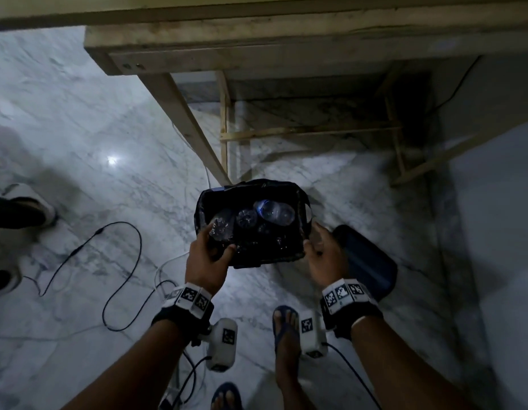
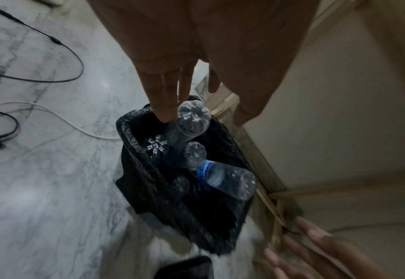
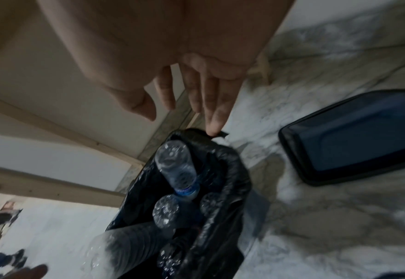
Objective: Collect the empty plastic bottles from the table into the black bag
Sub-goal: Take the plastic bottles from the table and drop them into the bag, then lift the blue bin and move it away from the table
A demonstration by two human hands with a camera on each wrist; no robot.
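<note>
A black bag (image 1: 203, 199) lines a bin on the marble floor and holds several clear empty bottles. One with a blue label (image 1: 274, 213) (image 2: 227, 179) (image 3: 175, 166) lies on top. My left hand (image 1: 220, 239) hovers over the bag's left rim (image 2: 130, 132) with straight fingers (image 2: 163, 105). Its fingertips touch the base of another clear bottle (image 1: 220, 229) (image 2: 192, 119) that stands tilted in the bag, and the thumb is spread apart. My right hand (image 1: 313, 236) (image 3: 180, 122) is open at the right rim (image 3: 230, 169), one fingertip (image 3: 212, 130) touching the plastic.
A wooden table (image 1: 257, 39) stands just behind the bag, its leg (image 1: 192, 125) slanting down to it. A dark blue lid (image 1: 366, 261) (image 3: 354, 137) lies on the floor to the right. Cables (image 1: 121, 261) loop on the left. Another person's shoes (image 1: 20, 211) are far left.
</note>
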